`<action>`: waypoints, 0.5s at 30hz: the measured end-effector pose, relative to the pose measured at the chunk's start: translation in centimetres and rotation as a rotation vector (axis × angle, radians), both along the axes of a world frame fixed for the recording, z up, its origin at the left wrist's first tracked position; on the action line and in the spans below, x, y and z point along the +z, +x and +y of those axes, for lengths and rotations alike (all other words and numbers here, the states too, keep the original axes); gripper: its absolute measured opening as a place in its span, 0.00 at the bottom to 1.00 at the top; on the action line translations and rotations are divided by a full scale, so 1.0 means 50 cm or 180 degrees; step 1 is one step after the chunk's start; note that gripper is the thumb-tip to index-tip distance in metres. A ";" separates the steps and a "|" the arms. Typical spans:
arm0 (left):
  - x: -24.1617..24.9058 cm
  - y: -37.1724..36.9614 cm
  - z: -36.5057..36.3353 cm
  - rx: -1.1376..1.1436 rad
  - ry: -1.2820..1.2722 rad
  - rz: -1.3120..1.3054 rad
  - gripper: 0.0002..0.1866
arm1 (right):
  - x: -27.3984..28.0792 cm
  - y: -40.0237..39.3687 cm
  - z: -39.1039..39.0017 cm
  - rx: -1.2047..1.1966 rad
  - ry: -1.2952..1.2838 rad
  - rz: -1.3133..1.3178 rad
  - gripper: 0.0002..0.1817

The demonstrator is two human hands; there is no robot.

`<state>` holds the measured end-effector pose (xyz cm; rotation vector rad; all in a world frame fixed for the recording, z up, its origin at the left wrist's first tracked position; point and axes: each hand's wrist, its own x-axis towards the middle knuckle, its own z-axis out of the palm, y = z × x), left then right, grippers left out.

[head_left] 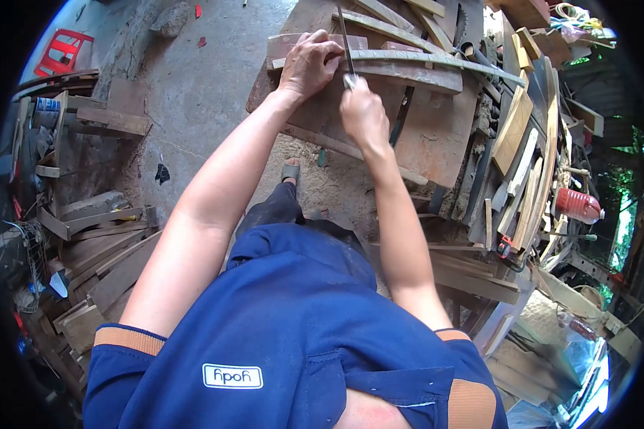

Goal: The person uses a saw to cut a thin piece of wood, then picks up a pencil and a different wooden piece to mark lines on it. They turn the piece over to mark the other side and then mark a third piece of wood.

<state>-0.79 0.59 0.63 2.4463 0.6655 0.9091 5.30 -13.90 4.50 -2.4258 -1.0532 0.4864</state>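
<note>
A long narrow wooden strip (pixel 436 57) lies across a thicker plank (pixel 415 77) on the low wooden work surface (pixel 436 136). My left hand (pixel 311 64) is closed over the strip near its left end, pressing it down. My right hand (pixel 365 114), slightly blurred, grips the pale handle of a handsaw (pixel 344 39). Its thin dark blade shows nearly edge-on, points away from me, and crosses the strip just right of my left fingers. Whether the teeth have cut into the wood is too small to tell.
Loose boards (pixel 511 132) crowd the right side, with a red plastic bottle (pixel 579 206) and a tape measure (pixel 504 247) there. More scrap wood (pixel 114 121) is piled at left. A red plastic stool (pixel 64 51) stands at far left. Sawdust (pixel 322 182) covers the floor by my foot.
</note>
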 end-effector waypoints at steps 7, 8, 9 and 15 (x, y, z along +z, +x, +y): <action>-0.005 0.001 -0.005 0.0017 -0.0088 -0.0010 0.07 | 0.010 0.009 0.011 -0.0010 -0.0087 -0.0016 0.14; -0.005 0.001 -0.004 0.0028 -0.0030 -0.0022 0.08 | 0.008 0.016 0.035 -0.0068 -0.0051 0.0025 0.14; -0.005 -0.001 -0.005 0.0037 0.0019 -0.0032 0.09 | 0.004 0.012 0.030 -0.0076 -0.0053 0.0032 0.14; -0.003 0.000 -0.002 0.0074 0.0013 -0.0039 0.09 | 0.015 -0.020 -0.043 -0.0012 -0.0222 0.0049 0.15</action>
